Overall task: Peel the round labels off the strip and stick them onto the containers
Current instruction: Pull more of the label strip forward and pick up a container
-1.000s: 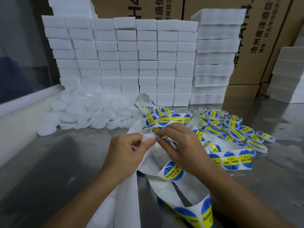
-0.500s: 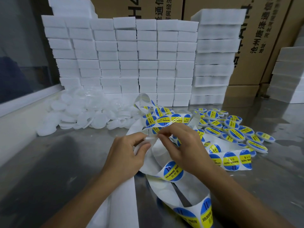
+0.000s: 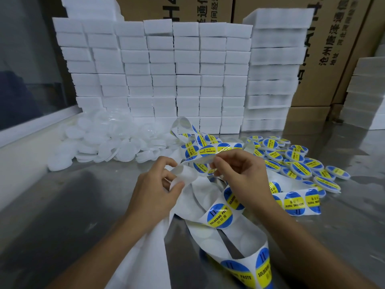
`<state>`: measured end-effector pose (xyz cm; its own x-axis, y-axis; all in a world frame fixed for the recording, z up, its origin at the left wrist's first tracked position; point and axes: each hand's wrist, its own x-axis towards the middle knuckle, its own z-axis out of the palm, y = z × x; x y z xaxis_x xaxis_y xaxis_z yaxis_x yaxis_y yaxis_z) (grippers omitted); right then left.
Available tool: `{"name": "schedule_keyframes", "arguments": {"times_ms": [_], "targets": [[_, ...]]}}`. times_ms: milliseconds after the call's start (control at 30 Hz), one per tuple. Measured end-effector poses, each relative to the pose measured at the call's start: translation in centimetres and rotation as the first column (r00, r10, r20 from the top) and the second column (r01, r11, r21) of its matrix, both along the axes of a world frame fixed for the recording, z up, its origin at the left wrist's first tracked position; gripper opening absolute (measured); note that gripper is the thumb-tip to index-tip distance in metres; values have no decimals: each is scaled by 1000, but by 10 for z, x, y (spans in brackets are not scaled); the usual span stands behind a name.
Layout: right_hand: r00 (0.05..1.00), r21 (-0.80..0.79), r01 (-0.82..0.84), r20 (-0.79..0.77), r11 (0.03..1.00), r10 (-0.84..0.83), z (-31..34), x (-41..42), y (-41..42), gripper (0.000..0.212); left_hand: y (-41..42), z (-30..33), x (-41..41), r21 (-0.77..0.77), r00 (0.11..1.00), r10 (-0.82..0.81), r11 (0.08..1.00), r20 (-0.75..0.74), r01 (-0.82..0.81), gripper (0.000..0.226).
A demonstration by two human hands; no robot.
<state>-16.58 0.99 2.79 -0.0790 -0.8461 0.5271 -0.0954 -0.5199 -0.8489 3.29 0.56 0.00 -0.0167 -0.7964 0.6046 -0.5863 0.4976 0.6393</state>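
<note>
1. Done: a heap of labelled containers (image 3: 295, 161) lies on the surface (image 3: 62, 205) beyond the right hand (image 3: 243, 176).
2. Left: plain white containers (image 3: 108, 140) are piled beyond the left hand (image 3: 154, 192); many labels remain on the strip (image 3: 218, 213).
3. Hands are close together, the left pinching bare backing, the right pinching a round label (image 3: 210, 151).
4. Since a second ago, the right hand has lifted the label farther off the strip.

left hand (image 3: 154, 190) pinches the white strip (image 3: 183, 176); right hand (image 3: 243, 174) pinches a round label (image 3: 210, 151) at its edge. labelled containers (image 3: 298, 163) lie at 2 o'clock on the steel surface (image 3: 62, 205), unlabelled white ones (image 3: 104, 140) at 10 o'clock.
</note>
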Motion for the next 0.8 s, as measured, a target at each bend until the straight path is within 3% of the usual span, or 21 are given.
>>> {"name": "schedule_keyframes", "arguments": {"times_ms": [200, 367, 533, 800], "targets": [[997, 82, 75, -5, 994, -75, 0, -1, 0, 18, -5, -5, 5, 89, 998, 60, 994, -10, -59, 38], [987, 11, 152, -59, 988, -151, -1, -1, -2, 11, -8, -5, 8, -19, 995, 98, 995, -8, -98, 45], [933, -89, 276, -213, 957, -289, -4, -6, -8, 36, -16, -3, 17, -91, 983, 183, 979, -4, -182, 26], [920, -199, 303, -195, 932, -340, -4, -8, -7, 14, -36, -3, 50, 41, 915, 397, 918, -74, -395, 21]]}}
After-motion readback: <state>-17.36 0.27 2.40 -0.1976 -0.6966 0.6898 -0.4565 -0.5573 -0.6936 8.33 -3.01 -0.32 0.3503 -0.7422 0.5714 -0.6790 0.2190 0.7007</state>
